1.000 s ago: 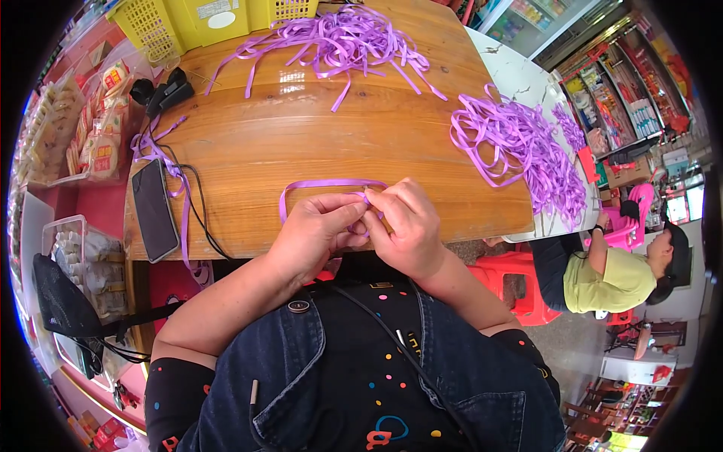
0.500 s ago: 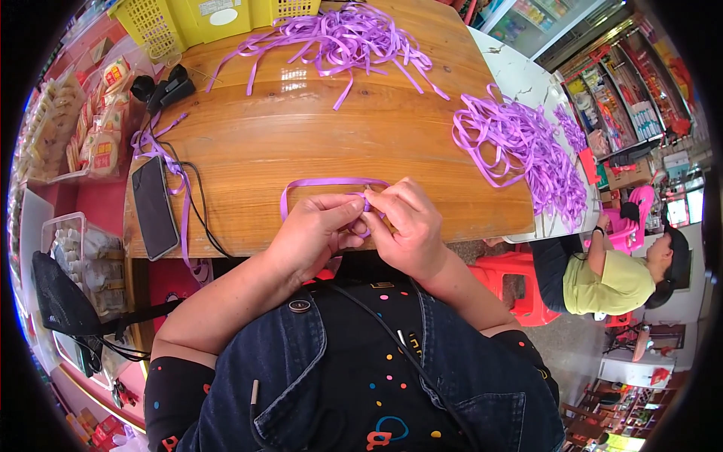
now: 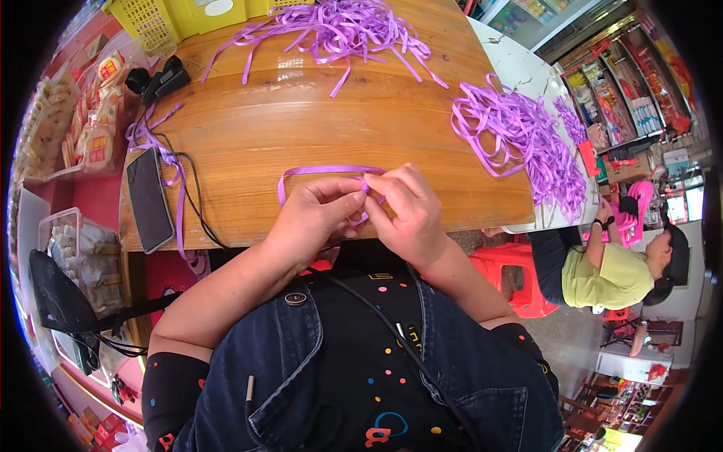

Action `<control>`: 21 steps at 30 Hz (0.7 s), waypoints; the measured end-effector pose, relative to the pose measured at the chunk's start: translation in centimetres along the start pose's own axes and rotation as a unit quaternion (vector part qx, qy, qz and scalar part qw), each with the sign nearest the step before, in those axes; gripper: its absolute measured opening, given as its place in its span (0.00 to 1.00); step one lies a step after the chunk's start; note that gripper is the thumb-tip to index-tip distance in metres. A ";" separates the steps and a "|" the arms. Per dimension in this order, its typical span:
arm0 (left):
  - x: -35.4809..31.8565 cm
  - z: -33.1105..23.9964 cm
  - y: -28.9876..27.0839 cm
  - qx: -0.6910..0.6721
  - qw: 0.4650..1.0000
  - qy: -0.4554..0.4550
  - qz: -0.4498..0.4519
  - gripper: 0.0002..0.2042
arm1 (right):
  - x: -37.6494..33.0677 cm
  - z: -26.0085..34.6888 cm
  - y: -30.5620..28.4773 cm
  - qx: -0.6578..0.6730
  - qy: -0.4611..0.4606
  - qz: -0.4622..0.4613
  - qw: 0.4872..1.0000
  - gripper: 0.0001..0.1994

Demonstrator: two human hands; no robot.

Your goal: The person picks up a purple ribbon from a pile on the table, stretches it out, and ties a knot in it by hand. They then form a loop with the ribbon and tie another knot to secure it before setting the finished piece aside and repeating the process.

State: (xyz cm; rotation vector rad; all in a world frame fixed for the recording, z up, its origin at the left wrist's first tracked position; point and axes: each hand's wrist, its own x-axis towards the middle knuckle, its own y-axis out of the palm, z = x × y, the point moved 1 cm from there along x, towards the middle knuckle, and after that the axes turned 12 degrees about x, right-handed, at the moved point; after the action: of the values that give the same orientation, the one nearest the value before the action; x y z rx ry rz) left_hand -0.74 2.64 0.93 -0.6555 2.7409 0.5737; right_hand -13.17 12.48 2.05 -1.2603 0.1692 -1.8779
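Observation:
A purple ribbon (image 3: 331, 170) lies in a loop at the table's near edge, its ends running into both hands. My left hand (image 3: 322, 213) pinches it between thumb and forefinger. Close against it, my right hand (image 3: 407, 211) grips the same ribbon with thumb and fingers bent. A small bunched part of ribbon, perhaps a knot, shows between the fingertips; its exact form is partly hidden by them.
Piles of purple ribbon lie at the far side (image 3: 354, 34) and at the right (image 3: 520, 143) of the wooden table (image 3: 263, 120). A phone (image 3: 150, 200) and black cable are at left, a yellow basket (image 3: 181, 22) behind. Beyond a red stool (image 3: 512, 275) sits another person (image 3: 606, 275).
Both hands stay together on the ribbon, with only small finger shifts. The view has tilted slightly, and the other person's forearm is raised a little.

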 end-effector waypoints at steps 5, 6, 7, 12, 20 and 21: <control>0.2 0.3 -0.7 0.006 0.999 0.031 0.017 0.07 | 0.3 0.7 -0.6 0.027 0.053 0.057 0.997 0.17; 0.1 0.0 -0.7 0.039 0.998 0.036 0.017 0.06 | 0.6 0.8 -0.8 0.027 0.053 0.057 0.997 0.17; 0.2 -0.1 -0.7 0.071 0.997 0.040 0.016 0.06 | 1.1 0.9 -1.0 0.040 0.044 0.042 0.997 0.18; -0.1 -0.3 -0.3 0.133 0.982 0.124 0.045 0.06 | 1.3 0.1 -1.5 0.106 0.008 0.080 0.991 0.18; -0.9 -1.0 -0.4 0.246 0.952 0.180 -0.015 0.06 | 0.4 0.3 -1.3 0.236 0.147 0.064 0.958 0.09; -1.0 -1.1 -0.4 0.243 0.957 0.157 -0.017 0.06 | 0.4 0.3 -1.3 0.236 0.147 0.063 0.959 0.09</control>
State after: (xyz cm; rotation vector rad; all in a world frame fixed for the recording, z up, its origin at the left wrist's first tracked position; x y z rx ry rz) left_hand 0.12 2.19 2.11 -0.7093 2.9750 -0.2391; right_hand -13.69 13.11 3.13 -0.6322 -0.0425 -1.8423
